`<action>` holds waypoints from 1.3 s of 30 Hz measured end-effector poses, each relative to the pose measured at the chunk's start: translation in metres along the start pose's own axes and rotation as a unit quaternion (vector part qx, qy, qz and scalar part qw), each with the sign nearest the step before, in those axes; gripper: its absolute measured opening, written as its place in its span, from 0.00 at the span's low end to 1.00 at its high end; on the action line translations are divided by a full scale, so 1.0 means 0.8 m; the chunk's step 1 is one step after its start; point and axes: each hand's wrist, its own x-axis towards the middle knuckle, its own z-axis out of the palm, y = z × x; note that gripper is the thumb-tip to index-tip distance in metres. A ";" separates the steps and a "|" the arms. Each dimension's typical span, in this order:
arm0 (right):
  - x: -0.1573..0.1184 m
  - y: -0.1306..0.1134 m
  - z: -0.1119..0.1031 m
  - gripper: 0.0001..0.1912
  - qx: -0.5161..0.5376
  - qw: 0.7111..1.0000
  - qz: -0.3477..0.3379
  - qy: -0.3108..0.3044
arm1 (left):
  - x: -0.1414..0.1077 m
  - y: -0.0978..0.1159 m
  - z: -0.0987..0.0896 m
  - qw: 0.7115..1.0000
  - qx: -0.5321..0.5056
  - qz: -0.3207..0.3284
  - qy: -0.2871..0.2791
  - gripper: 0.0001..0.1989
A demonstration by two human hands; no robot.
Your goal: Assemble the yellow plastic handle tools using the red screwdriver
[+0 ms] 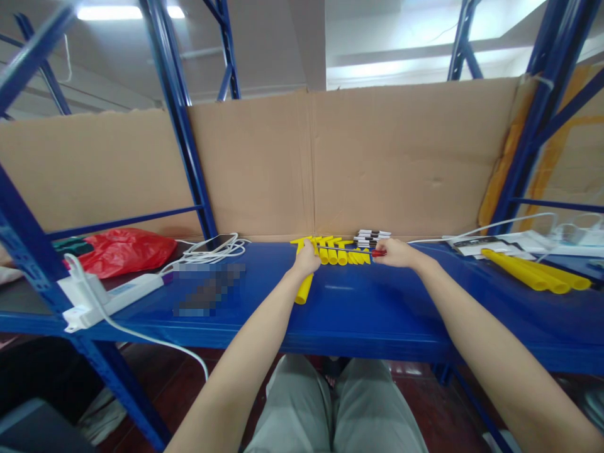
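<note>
Over the blue shelf, my left hand (pixel 307 259) is closed round a yellow tube piece (pixel 304 290), whose lower end points toward me. My right hand (pixel 392 253) grips the red handle of a screwdriver (pixel 379 253); its thin shaft runs left toward my left hand. Behind and below the shaft lie several yellow tube pieces (pixel 342 257) in a row, with smaller yellow pieces at their right. A stack of black and white items (pixel 370 235) sits near the cardboard, just behind my right hand. Where the screwdriver tip meets the yellow piece is too small to make out.
At the left are a white power strip (pixel 123 296), coiled white cable (pixel 207 252) and a red plastic bag (pixel 127 251). Long yellow tubes (pixel 531 274) lie at the right near papers. A cardboard wall (pixel 401 157) stands behind, between blue posts.
</note>
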 end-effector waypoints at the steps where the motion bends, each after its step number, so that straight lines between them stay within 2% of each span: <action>1: 0.000 0.000 -0.001 0.04 -0.001 1.000 -0.003 -0.006 | 0.000 0.000 0.000 1.000 0.001 -0.003 -0.002 0.20; 7: -0.002 -0.005 -0.001 0.03 -0.026 0.999 0.028 0.013 | -0.002 0.002 -0.002 1.000 0.012 -0.007 -0.015 0.18; 14: 0.004 0.010 0.004 0.07 0.008 0.999 -0.004 0.036 | -0.005 0.005 -0.004 1.000 0.010 -0.010 -0.018 0.19; 16: 0.004 0.016 0.004 0.07 0.039 0.999 -0.018 0.020 | -0.006 0.005 -0.004 1.000 0.012 -0.008 -0.014 0.19; 21: 0.000 0.018 0.005 0.09 0.132 0.988 -0.050 -0.067 | -0.007 0.007 -0.008 0.998 0.052 0.024 0.019 0.16; 25: 0.000 0.012 0.006 0.14 0.180 0.978 -0.039 -0.102 | -0.008 0.009 -0.011 0.993 0.093 0.054 0.056 0.14; 31: 0.000 0.011 0.007 0.16 0.208 0.972 -0.046 -0.101 | -0.011 0.010 -0.010 0.993 0.082 0.077 0.039 0.15; 35: -0.004 0.018 0.001 0.16 0.223 0.969 -0.027 -0.106 | -0.010 0.008 -0.010 0.996 0.063 0.060 0.035 0.15; 39: -0.007 0.020 -0.006 0.16 0.232 0.969 -0.008 -0.082 | -0.006 0.006 -0.008 0.997 0.065 0.036 0.014 0.15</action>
